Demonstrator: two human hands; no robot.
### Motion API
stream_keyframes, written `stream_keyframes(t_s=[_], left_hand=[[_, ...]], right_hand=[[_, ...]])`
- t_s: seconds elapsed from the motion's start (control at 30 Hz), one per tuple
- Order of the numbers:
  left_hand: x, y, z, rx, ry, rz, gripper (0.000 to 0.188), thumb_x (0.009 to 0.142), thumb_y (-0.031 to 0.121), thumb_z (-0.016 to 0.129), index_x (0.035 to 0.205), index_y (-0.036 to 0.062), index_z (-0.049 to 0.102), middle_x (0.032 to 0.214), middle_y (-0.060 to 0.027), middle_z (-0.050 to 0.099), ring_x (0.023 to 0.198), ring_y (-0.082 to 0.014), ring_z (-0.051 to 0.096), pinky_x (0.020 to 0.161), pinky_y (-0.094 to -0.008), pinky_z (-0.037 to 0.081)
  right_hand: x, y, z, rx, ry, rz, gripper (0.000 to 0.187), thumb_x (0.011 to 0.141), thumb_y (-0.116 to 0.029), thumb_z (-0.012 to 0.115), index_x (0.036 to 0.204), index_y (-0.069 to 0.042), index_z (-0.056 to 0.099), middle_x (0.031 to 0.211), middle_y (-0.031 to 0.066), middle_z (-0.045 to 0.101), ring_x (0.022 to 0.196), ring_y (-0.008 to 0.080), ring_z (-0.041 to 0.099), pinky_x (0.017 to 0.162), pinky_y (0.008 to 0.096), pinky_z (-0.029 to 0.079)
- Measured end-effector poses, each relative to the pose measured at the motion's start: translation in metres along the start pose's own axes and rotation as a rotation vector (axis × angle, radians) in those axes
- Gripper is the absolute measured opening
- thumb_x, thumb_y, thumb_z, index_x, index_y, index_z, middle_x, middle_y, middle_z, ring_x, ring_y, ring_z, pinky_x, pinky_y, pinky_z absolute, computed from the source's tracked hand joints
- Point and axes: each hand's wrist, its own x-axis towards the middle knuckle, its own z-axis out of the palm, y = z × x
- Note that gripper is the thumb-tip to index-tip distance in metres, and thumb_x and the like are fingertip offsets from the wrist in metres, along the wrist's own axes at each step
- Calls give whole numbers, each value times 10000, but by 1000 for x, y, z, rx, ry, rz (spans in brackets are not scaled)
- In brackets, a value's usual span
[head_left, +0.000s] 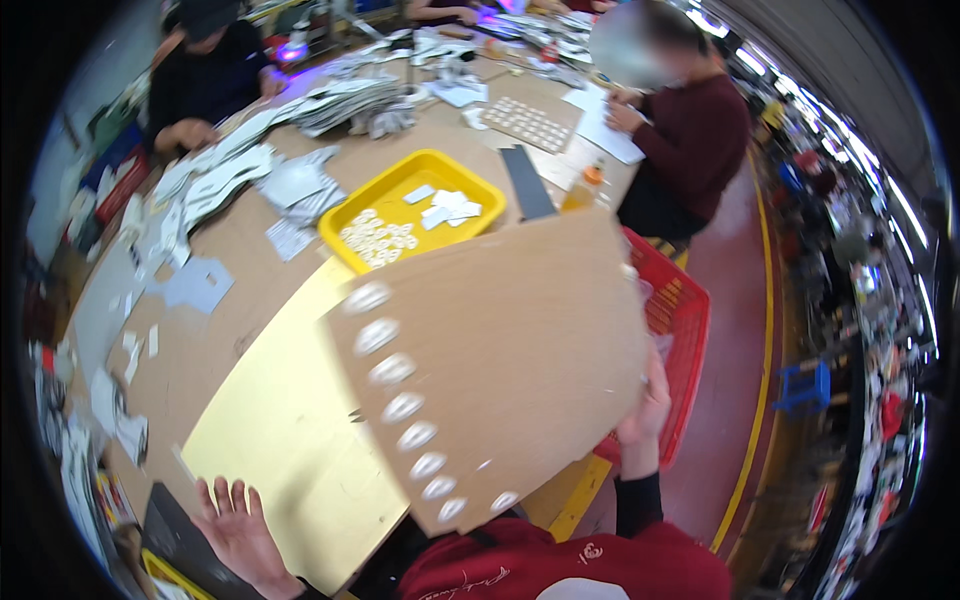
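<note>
My right hand grips the right edge of a large brown board, which is held up at a tilt over the table's front edge. A row of several small white oval pieces runs down the board's left side, and one more sits at its lower edge. My left hand is open and holds nothing, palm up with fingers spread, beside a pale yellow sheet on the table. The board covers part of that sheet. Behind the board stands a yellow tray with small white ring-like pieces and flat white rectangles.
A red basket stands to the right, partly behind the board. Beyond are an orange-capped bottle, a dark grey strip and a board with white pieces. Grey-white cut pieces lie left. Other people work around the table.
</note>
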Motion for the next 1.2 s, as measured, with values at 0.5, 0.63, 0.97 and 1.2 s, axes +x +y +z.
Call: stream_keyframes(t_s=[0.5,0.63,0.97,1.2], left_hand=[[-18,55,175,155,-527,189,247,1049,433,423,1060,224,554,1104,-75,528,1186,-358,471,1035,-547,392],[-64,93,191,222,-200,88,186,1046,340,458,1050,174,543,1117,-61,505,1155,-319,499,997,-523,443],[-126,112,202,424,220,264,165,1000,295,548,1063,143,554,1173,-64,498,1116,-270,519,967,-453,444],[-138,105,206,527,405,468,189,965,293,599,1073,141,566,1213,-72,501,1093,-245,525,955,-403,427]], right_hand=[[25,85,54,35,-105,46,490,1058,-178,447,1528,-153,313,1306,59,568,872,147,602,667,237,511],[45,123,88,104,-196,126,498,1049,-128,460,1511,-171,281,1330,88,538,1020,216,620,785,272,536],[47,158,135,129,-218,23,639,1017,-63,501,1520,-180,124,1338,251,483,1177,337,559,996,362,506],[5,131,133,-449,-99,-123,732,987,-181,574,1556,-176,114,1437,224,413,1117,293,563,965,383,453]])
